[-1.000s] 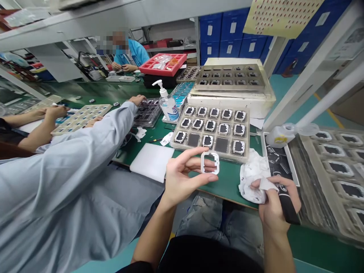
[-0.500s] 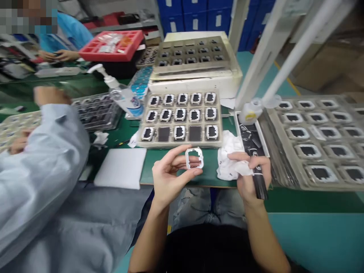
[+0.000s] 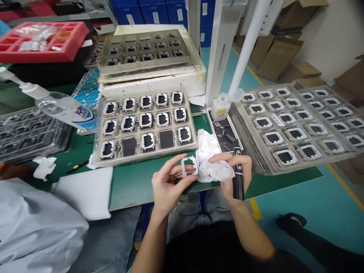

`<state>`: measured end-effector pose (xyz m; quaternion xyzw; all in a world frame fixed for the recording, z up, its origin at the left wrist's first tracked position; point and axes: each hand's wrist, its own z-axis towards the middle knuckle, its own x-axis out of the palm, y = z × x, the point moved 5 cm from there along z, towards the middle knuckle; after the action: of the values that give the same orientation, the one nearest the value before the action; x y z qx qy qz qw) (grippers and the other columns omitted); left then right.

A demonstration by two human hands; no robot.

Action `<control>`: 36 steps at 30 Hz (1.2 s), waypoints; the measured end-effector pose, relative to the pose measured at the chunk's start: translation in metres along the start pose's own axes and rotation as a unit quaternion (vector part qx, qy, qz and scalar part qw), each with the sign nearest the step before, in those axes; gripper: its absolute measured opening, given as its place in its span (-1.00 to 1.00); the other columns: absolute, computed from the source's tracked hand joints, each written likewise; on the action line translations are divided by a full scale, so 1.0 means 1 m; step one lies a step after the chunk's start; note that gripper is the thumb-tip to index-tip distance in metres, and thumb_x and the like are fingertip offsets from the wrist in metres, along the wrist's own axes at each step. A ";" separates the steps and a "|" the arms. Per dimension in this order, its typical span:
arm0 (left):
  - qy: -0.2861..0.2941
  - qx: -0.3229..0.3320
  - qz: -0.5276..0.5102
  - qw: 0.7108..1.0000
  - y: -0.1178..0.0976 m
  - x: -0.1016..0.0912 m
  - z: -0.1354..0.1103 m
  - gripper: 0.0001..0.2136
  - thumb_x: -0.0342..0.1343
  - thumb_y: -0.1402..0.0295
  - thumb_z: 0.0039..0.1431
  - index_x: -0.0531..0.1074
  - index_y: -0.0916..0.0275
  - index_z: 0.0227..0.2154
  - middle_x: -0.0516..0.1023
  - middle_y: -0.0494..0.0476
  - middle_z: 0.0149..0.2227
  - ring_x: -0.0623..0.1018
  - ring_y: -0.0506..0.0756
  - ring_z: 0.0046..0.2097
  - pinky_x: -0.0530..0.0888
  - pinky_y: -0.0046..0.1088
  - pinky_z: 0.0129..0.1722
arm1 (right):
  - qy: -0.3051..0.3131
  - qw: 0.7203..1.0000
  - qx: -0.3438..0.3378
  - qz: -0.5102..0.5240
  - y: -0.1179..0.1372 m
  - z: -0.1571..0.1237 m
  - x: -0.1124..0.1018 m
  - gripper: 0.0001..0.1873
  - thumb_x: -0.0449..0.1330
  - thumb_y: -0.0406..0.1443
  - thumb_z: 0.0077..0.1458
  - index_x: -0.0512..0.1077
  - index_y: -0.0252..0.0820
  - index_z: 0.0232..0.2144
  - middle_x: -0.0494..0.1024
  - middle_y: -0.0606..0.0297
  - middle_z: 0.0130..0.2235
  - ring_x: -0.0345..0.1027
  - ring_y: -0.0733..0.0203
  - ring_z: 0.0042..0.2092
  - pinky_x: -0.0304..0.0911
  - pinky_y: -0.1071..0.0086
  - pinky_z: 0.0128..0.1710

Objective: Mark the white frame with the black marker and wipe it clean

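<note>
Green table (image 3: 129, 191) below, both hands busy above: my right hand (image 3: 228, 188) clutches soft white wipe (image 3: 217, 171) and black tool (image 3: 239, 180); my left hand (image 3: 166, 184) pinches the white frame (image 3: 183, 167). Probably light, stiff, fragile, best gripped by its rim!

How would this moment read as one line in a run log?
left hand: holds frame | right hand: holds tool, wipe | tray: beyond left hand, two front-row slots lack frames
</note>
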<state>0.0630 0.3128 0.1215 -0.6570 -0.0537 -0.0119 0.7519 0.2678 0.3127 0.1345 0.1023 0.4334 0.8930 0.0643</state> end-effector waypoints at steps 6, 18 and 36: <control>-0.016 -0.023 -0.038 0.999 0.003 -0.008 -0.005 -0.45 0.68 0.33 0.12 0.69 0.19 0.16 0.87 0.13 -0.21 0.88 0.23 -0.20 0.84 -0.37 -0.11 | 0.049 0.988 -0.034 -0.141 0.012 -0.014 -0.022 -0.71 0.26 -0.40 0.44 0.55 0.04 0.11 0.79 0.17 0.05 0.68 -0.09 0.08 0.56 -0.09 0.12; 0.052 -0.024 -0.104 0.993 -0.001 0.038 -0.029 -0.41 0.67 0.52 0.10 0.72 0.10 0.20 0.88 0.08 -0.18 0.88 0.20 -0.23 0.84 -0.46 -0.15 | 0.011 0.997 0.074 -0.001 0.013 -0.025 -0.037 -0.80 0.42 -0.17 0.43 0.55 -0.02 0.02 0.76 0.22 -0.14 0.65 0.05 -0.17 0.53 0.18 -0.16; 0.008 -0.042 -0.161 0.986 -0.002 0.023 -0.018 -0.49 0.65 0.54 0.10 0.75 0.13 0.12 0.87 0.07 -0.24 0.87 0.18 -0.31 0.81 -0.54 -0.31 | -0.059 0.963 0.178 0.194 0.004 -0.008 -0.017 -0.87 0.34 -0.23 0.45 0.43 0.04 -0.12 0.16 0.52 -0.46 -0.02 0.29 -0.45 0.08 0.37 -0.37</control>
<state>0.0872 0.2965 0.1231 -0.6705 -0.1520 -0.1401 0.7125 0.2828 0.3012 0.1305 0.2471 0.5528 0.7890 -0.1038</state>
